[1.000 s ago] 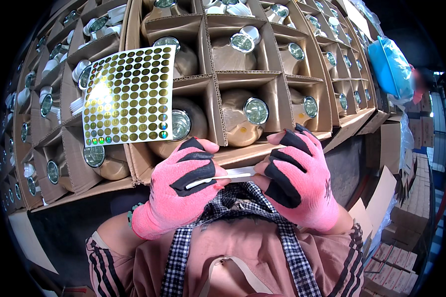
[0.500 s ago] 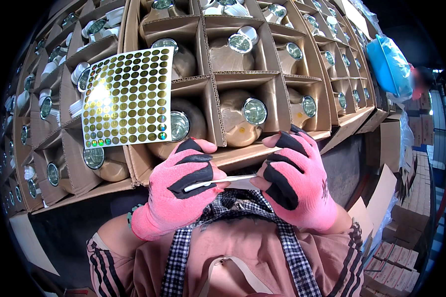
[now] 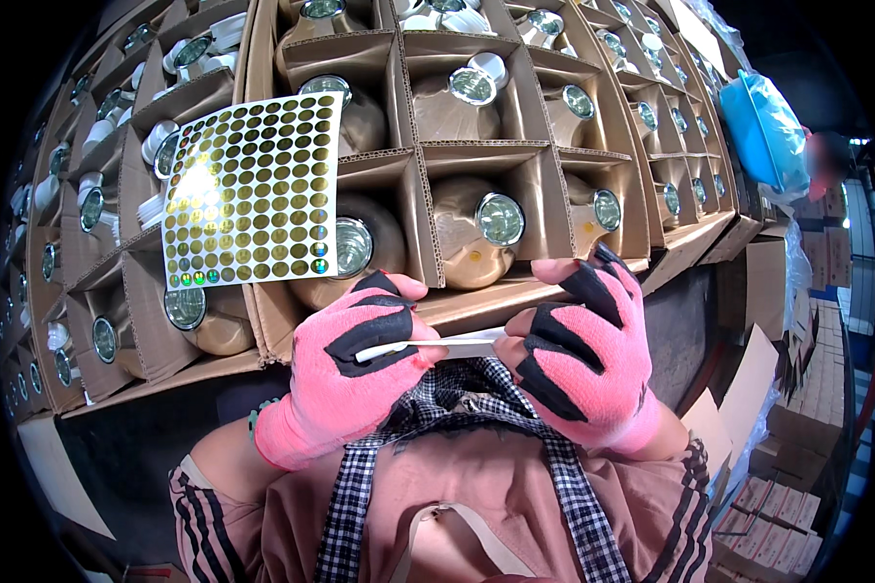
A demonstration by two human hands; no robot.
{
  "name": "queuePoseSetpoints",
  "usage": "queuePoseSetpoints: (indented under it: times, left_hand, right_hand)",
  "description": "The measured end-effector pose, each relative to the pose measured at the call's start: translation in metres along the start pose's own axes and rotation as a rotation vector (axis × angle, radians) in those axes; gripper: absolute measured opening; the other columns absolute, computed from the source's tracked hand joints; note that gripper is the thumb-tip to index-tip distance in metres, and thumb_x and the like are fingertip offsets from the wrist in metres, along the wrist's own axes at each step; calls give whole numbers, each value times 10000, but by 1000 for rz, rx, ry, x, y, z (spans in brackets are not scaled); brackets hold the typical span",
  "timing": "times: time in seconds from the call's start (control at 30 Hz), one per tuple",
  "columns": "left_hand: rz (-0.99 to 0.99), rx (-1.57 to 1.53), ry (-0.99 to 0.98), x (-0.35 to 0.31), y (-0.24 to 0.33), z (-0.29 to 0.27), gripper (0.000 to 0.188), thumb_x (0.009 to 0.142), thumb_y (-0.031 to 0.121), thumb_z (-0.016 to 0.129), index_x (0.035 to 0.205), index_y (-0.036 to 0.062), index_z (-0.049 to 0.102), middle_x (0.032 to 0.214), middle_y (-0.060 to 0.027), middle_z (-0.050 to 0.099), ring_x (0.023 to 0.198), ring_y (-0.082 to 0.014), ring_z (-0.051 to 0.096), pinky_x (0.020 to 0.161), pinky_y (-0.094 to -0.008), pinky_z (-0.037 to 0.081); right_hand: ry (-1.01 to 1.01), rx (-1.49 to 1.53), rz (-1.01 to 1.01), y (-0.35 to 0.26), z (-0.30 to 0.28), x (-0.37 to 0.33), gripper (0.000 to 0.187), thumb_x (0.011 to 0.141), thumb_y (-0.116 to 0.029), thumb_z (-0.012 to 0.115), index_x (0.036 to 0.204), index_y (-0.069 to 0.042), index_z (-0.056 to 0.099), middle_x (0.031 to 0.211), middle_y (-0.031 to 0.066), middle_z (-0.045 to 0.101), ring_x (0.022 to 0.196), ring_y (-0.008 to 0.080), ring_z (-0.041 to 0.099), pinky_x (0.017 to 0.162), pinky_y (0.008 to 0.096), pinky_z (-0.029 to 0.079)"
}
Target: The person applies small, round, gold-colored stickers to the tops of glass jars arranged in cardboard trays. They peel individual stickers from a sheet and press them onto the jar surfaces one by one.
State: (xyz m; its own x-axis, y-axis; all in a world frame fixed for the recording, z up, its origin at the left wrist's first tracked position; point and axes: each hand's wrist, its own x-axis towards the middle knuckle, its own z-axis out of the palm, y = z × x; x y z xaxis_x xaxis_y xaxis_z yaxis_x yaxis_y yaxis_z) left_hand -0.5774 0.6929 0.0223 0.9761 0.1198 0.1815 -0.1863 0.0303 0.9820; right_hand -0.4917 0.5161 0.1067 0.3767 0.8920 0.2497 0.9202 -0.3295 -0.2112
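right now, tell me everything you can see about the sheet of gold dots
The sheet is white, thin and roughly rectangular, like paper or plastic film, with rows of shiny, round gold dots. Glare whitens its left part; some dots along the lower edge gleam green. It lies face up, slightly curved, across two neighbouring cardboard boxes, partly hiding gold vessels below. No hand touches it; the left hand is nearest.

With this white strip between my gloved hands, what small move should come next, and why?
Perhaps draw your right hand slightly outward to straighten the white strip: it spans the gap to your left hand, looks a little bent, and its left end slants across that hand.
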Motion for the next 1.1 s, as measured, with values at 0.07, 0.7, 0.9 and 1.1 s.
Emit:
queuePoseSetpoints:
  times: [0.07,0.7,0.9,1.1]
  left_hand:
    - [-59,-40,8,0,1,1,72,686,24,658,752,-3,642,715,-58,613,862,-235,546,806,-330,434]
    - [485,467,-671,-26,-9,25,334,607,280,621,904,138,564,976,-83,514,970,-285,485,880,-447,379]
    - [528,453,-606,-31,-8,22,340,578,282,618,884,141,573,947,-81,526,946,-281,494,844,-448,399]
    - [549,425,-559,-32,-5,19,328,569,274,611,860,128,574,924,-83,527,926,-276,503,812,-446,415]
  right_hand:
    - [6,-5,-10,3,2,-1,196,487,-102,656,680,-99,618,760,-5,600,906,286,558,832,451,396]
    - [-362,242,-320,20,93,76,107,706,-140,613,723,-38,587,1341,158,351,1223,398,315,975,486,287]
    - [-300,112,-538,16,126,85,115,659,-134,579,630,-34,531,1345,128,362,1224,362,340,947,504,329]
    - [-253,-11,-578,11,130,85,140,675,-145,594,796,-74,602,1346,62,387,1190,317,377,923,472,348]
